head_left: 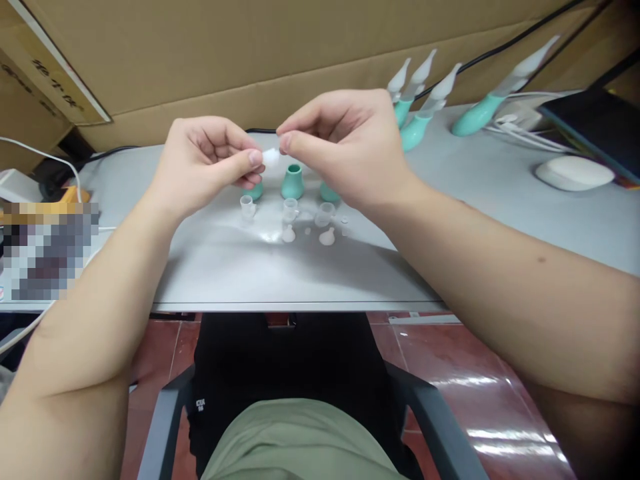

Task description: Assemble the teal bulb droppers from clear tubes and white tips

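Fingers (256, 159) pinching white piece (271, 157)

Grey table (210, 267) backed by cardboard sheets (250, 60). Rear right: four assembled teal bulbs with translucent nozzles (425, 107), lying tilted. White mouse (574, 172) near right edge, dark notebook (595, 127) behind it. Black cable (500, 50) runs along cardboard. White cable (45, 160) at left.

Bare table (210, 267) before the clustered teal bulbs (293, 181) and clear caps (290, 209).
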`<state>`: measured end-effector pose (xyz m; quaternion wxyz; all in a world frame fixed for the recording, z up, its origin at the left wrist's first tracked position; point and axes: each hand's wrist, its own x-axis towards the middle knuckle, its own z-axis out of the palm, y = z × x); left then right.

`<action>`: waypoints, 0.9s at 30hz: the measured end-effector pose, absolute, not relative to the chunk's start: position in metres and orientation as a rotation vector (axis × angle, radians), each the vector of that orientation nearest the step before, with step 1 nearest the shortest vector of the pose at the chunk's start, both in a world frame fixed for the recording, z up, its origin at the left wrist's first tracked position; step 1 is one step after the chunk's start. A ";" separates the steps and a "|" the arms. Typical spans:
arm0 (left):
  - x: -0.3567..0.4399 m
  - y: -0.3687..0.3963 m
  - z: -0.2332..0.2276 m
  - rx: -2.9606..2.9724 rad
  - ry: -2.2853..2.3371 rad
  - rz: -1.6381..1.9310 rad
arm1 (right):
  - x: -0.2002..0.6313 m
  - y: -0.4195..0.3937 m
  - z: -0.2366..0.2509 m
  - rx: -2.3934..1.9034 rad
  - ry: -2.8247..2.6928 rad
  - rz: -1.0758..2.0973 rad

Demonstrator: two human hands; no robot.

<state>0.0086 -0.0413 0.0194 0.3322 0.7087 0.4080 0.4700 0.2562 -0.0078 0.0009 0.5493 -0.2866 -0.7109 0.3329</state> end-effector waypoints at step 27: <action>0.009 -0.031 0.006 1.881 1.056 1.261 | 0.264 -0.015 0.006 -0.677 -1.669 1.103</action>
